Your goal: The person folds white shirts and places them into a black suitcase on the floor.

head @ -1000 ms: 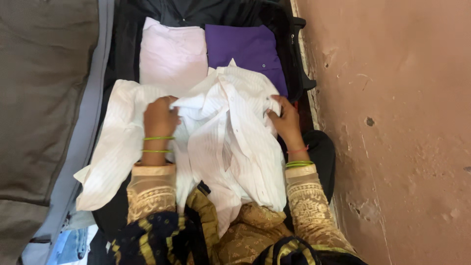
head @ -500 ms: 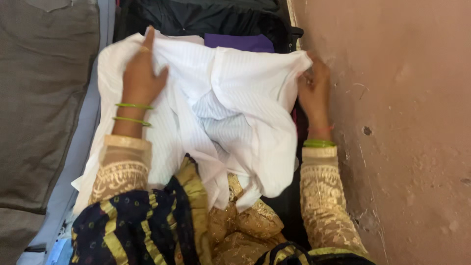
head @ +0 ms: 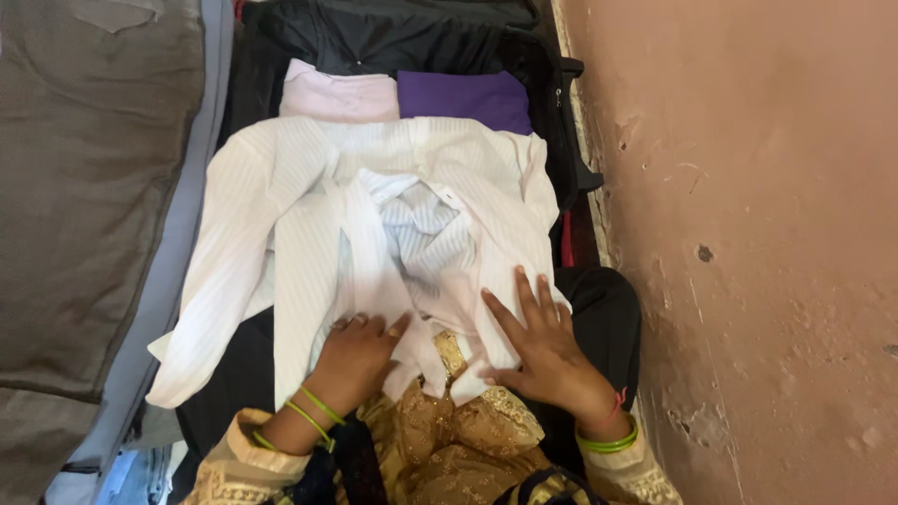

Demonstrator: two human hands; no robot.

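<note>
Both hands' fingers flat, open on white shirt point(head: 374, 215); pink point(head: 339, 96), purple folded clothes point(head: 465, 98) beyond, wall point(head: 748, 234) right.

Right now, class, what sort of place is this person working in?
Probably a room in a home, on the floor: an open suitcase with folded clothes lies beside a rough plastered wall, and both hands smooth a white shirt.
</note>
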